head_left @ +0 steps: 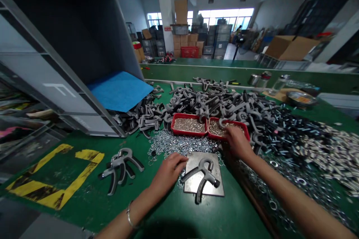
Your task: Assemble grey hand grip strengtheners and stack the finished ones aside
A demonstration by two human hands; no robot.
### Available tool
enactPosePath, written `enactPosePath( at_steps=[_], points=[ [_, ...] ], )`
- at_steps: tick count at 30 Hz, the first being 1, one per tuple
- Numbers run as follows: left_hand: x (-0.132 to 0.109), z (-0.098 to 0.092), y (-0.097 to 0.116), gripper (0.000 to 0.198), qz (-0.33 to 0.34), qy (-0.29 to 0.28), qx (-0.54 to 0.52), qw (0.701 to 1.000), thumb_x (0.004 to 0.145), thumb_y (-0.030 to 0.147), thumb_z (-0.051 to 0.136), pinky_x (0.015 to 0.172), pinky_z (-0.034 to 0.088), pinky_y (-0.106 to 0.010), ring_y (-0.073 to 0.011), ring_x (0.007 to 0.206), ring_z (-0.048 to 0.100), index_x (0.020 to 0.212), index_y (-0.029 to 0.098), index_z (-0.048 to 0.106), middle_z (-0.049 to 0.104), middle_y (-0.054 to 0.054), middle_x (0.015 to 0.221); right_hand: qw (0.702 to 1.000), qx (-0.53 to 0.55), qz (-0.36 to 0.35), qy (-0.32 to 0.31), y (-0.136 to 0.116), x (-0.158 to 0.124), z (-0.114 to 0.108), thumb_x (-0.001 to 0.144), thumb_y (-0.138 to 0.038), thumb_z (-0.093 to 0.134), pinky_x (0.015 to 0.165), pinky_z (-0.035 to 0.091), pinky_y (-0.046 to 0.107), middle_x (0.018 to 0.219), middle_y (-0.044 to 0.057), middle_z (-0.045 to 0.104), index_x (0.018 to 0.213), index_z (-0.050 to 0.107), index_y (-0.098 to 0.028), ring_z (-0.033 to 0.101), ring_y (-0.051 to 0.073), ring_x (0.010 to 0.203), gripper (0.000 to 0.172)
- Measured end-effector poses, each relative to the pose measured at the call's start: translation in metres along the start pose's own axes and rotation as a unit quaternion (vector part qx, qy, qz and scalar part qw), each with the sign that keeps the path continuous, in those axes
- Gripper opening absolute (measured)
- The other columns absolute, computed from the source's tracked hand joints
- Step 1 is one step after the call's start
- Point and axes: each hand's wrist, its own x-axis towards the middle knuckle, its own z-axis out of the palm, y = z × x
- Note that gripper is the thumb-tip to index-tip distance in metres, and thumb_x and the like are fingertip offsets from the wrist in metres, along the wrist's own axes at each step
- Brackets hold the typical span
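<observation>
A grey hand grip strengthener with two handles and a dark knob lies on a square metal plate in front of me. At the plate's left edge is my left hand, fingers stretched toward the plate and slightly apart, with no held object visible. Over the right red tray of small metal pins, my right hand reaches in with its fingers drawn together; whatever lies between the fingertips is hidden. Next to it stands the left red tray, filled with similar small metal parts.
More grip strengtheners lie at left, beside yellow-black tape. A grey crate lies on its side. Behind the trays is a heap of grey handles; washers, black parts and pale cylinders spread around.
</observation>
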Motion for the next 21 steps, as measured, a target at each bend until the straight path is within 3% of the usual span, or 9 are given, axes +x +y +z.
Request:
enactPosePath(
  at_steps=[4,8,12,17,21],
  points=[
    [0.007,0.033,0.017,0.008,-0.001,-0.053,-0.005,0.999,0.089,0.022,0.06,0.076,0.047,-0.027,-0.0162,0.081,0.061,0.084,0.018,0.066,0.066,-0.002,0.086,0.988,0.146,0.022,-0.034,-0.02,-0.049,0.006,0.093,-0.037,0.05,0.083,0.052,0.037,0.1,0.007,0.071,0.099,0.064,-0.021,0.067,0.024,0.091,0.023],
    [0.024,0.063,0.015,0.012,0.015,-0.054,0.066,0.996,0.088,0.023,0.063,0.08,0.046,-0.03,-0.0191,0.088,0.06,0.078,0.017,0.065,0.064,-0.004,0.09,0.959,0.265,0.073,-0.069,-0.028,-0.083,0.023,0.088,-0.051,0.054,0.063,0.054,0.031,0.074,0.002,0.069,0.084,0.06,-0.02,0.067,0.019,0.064,0.032],
    [0.028,0.076,0.006,0.012,0.015,-0.036,0.134,0.99,0.088,0.022,0.062,0.083,0.045,-0.034,-0.0216,0.09,0.058,0.077,0.017,0.063,0.063,-0.005,0.088,0.938,0.323,0.105,-0.063,-0.026,-0.084,0.044,0.083,-0.055,0.06,0.058,0.053,0.031,0.072,0.0,0.064,0.077,0.058,-0.02,0.064,0.017,0.059,0.035],
    [0.026,0.074,0.007,0.015,-0.018,-0.027,0.062,0.998,0.089,0.024,0.06,0.077,0.046,-0.03,-0.0189,0.085,0.059,0.075,0.017,0.061,0.062,-0.003,0.084,0.933,0.338,0.105,-0.063,-0.021,-0.074,0.061,0.083,-0.054,0.06,0.053,0.049,0.029,0.064,-0.003,0.059,0.077,0.057,-0.021,0.059,0.016,0.053,0.034],
    [0.025,0.077,0.01,0.015,-0.021,-0.015,0.068,0.997,0.089,0.024,0.06,0.079,0.045,-0.031,-0.019,0.086,0.058,0.076,0.017,0.06,0.061,-0.003,0.084,0.943,0.314,0.086,-0.066,-0.019,-0.077,0.062,0.087,-0.05,0.057,0.055,0.047,0.029,0.065,-0.003,0.059,0.078,0.056,-0.021,0.058,0.016,0.055,0.03]
  ],
)
